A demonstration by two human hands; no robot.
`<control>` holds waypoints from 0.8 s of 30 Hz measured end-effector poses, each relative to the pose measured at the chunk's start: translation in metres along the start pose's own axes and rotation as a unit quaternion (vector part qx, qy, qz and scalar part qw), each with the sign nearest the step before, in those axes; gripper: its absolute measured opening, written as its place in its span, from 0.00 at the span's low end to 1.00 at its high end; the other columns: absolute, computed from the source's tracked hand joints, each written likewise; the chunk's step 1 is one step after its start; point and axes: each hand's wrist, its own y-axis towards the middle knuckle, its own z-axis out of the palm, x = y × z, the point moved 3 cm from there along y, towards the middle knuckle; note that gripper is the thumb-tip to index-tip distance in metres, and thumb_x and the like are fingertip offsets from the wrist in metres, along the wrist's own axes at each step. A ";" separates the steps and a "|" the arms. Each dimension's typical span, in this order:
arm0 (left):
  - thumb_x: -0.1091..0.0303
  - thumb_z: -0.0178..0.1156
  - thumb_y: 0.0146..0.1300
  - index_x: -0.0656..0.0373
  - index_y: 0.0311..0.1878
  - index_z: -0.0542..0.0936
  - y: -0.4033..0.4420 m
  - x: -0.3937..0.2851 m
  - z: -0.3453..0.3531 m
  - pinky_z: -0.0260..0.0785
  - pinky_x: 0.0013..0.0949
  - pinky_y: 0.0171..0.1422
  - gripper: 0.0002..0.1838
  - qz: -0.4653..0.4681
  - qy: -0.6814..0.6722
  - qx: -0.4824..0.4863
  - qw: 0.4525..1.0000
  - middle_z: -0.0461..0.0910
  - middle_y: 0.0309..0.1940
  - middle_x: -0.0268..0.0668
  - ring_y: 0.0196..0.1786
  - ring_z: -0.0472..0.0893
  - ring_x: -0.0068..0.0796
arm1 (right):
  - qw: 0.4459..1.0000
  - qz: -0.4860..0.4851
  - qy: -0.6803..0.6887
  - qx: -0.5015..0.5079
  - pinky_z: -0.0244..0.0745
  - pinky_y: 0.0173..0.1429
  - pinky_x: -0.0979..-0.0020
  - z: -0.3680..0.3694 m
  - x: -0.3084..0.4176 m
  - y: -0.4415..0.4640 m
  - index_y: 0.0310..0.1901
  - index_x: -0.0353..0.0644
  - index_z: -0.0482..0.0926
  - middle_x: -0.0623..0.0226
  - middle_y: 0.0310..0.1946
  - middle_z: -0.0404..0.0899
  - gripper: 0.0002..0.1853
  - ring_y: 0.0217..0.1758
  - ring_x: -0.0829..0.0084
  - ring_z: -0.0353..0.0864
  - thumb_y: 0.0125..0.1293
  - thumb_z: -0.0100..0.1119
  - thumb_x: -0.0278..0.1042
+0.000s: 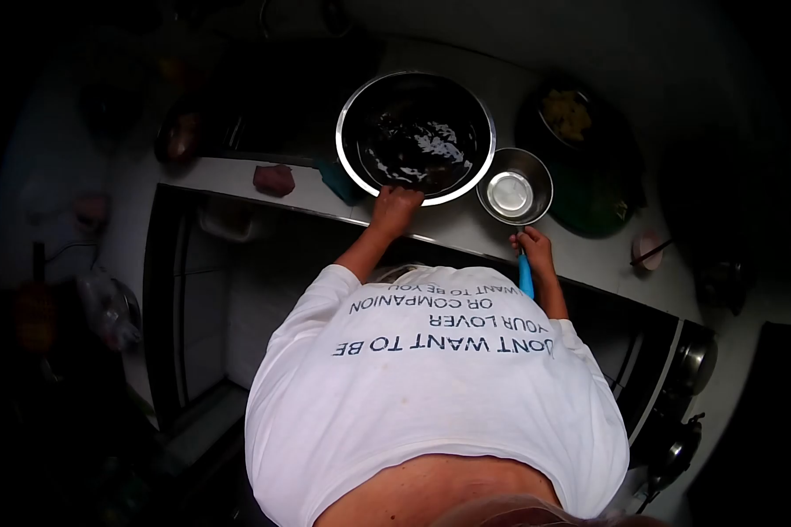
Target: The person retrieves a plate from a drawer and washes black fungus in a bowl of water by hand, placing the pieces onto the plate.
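A wide metal basin (pixel 350 167) with a shiny rim and dark liquid inside stands on the counter in front of me. My left hand (pixel 397 209) is closed over its near rim. To its right is a small steel saucepan (pixel 540 195), its inside catching the light and its contents hard to make out. My right hand (pixel 533 247) grips the saucepan by its blue handle (pixel 526 277). The saucepan's edge sits close beside the basin; I cannot tell if they touch.
A bowl of yellow pieces (pixel 567 114) and a round green board or tray (pixel 589 206) lie at right. Left of the basin are a reddish cloth-like lump (pixel 273 180) and a teal item (pixel 336 181). Metal pots (pixel 696 360) stand low at right. Much of the surroundings is dark.
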 end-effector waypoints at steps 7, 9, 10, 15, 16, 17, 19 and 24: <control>0.72 0.51 0.48 0.53 0.27 0.76 -0.014 0.084 -0.029 0.60 0.42 0.57 0.05 0.059 0.015 -0.010 0.998 0.75 0.25 0.35 0.37 0.76 0.34 | 0.999 0.022 0.030 0.007 0.68 0.31 0.79 0.020 -0.005 0.045 0.32 0.36 0.73 0.63 0.28 0.78 0.06 0.27 0.78 0.75 0.57 0.48 0.28; 0.73 0.51 0.47 0.53 0.28 0.76 -0.015 0.111 -0.039 0.60 0.41 0.58 0.06 0.056 0.029 0.025 0.998 0.75 0.25 0.35 0.37 0.76 0.34 | 1.000 0.004 -0.004 0.028 0.69 0.31 0.79 0.021 0.002 0.064 0.32 0.35 0.73 0.61 0.27 0.78 0.06 0.27 0.77 0.76 0.57 0.48 0.28; 0.73 0.52 0.46 0.52 0.28 0.77 -0.015 0.119 -0.045 0.59 0.41 0.59 0.06 0.060 0.028 0.034 0.997 0.75 0.25 0.35 0.37 0.76 0.33 | 0.999 -0.004 -0.022 0.039 0.69 0.32 0.79 0.022 0.005 0.072 0.31 0.35 0.74 0.61 0.27 0.79 0.07 0.26 0.77 0.76 0.57 0.48 0.29; 0.70 0.52 0.46 0.52 0.23 0.75 -0.017 0.140 -0.048 0.61 0.42 0.55 0.03 0.089 0.007 0.045 0.995 0.74 0.21 0.35 0.35 0.76 0.33 | 0.991 -0.011 -0.132 0.023 0.66 0.28 0.78 0.019 0.033 0.104 0.30 0.35 0.75 0.64 0.24 0.77 0.09 0.24 0.78 0.74 0.57 0.48 0.32; 0.70 0.52 0.46 0.52 0.24 0.76 -0.017 0.139 -0.052 0.61 0.42 0.55 0.03 0.089 0.021 0.063 0.994 0.75 0.22 0.35 0.35 0.76 0.34 | 0.986 0.005 -0.162 0.025 0.66 0.28 0.78 0.013 0.030 0.117 0.31 0.35 0.75 0.66 0.23 0.76 0.10 0.23 0.79 0.73 0.57 0.48 0.33; 0.70 0.53 0.44 0.53 0.25 0.77 -0.018 0.142 -0.047 0.61 0.42 0.55 0.04 0.102 0.037 0.055 0.993 0.77 0.23 0.36 0.37 0.77 0.35 | 0.980 0.017 -0.194 0.033 0.65 0.27 0.78 0.008 0.026 0.133 0.31 0.35 0.76 0.67 0.23 0.76 0.10 0.23 0.80 0.72 0.57 0.49 0.34; 0.62 0.59 0.37 0.55 0.25 0.77 -0.011 0.138 -0.060 0.59 0.42 0.55 0.11 0.091 -0.013 0.163 0.982 0.76 0.25 0.37 0.37 0.76 0.37 | 0.980 -0.001 -0.200 0.017 0.62 0.24 0.81 0.006 0.035 0.150 0.33 0.36 0.76 0.69 0.23 0.74 0.11 0.21 0.82 0.69 0.57 0.50 0.36; 0.44 0.58 0.47 0.56 0.49 0.74 0.025 0.148 -0.077 0.67 0.40 0.49 0.30 -0.040 -0.183 0.284 0.940 0.78 0.36 0.48 0.42 0.77 0.47 | 0.864 -0.249 -0.434 -0.062 0.70 0.46 0.67 -0.001 0.068 0.205 0.46 0.33 0.73 0.54 0.38 0.78 0.17 0.44 0.62 0.76 0.56 0.51 0.33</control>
